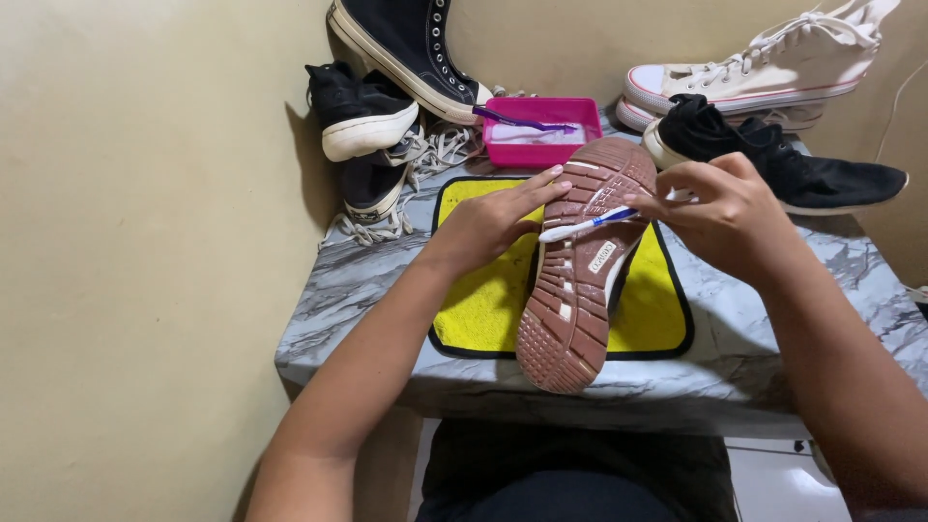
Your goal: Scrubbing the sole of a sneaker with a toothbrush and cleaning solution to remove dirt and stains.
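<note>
Your way blocked behind by pink tray (541,145) and black shoe (773,164); wall (145,242) crowds left; bare marble table (831,290) right gives you room

Reddish-brown shoe sole (580,271), yellow black-edged cloth (483,300), pink tray (541,150), grey marbled table (773,319)

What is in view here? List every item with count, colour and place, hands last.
Upturned shoe: one, reddish-brown sole, on the cloth.
Yellow cloth: one, black-edged, mid table.
Toothbrush: one, white and blue, across the sole.
Pink tray: one, behind the cloth, purple brush in it.
Black shoes: several, back left; one black shoe back right.
White high-top: back right.
Marble table: one, grey-white.
Left hand: steadies the shoe.
Right hand: holds the toothbrush.
</note>
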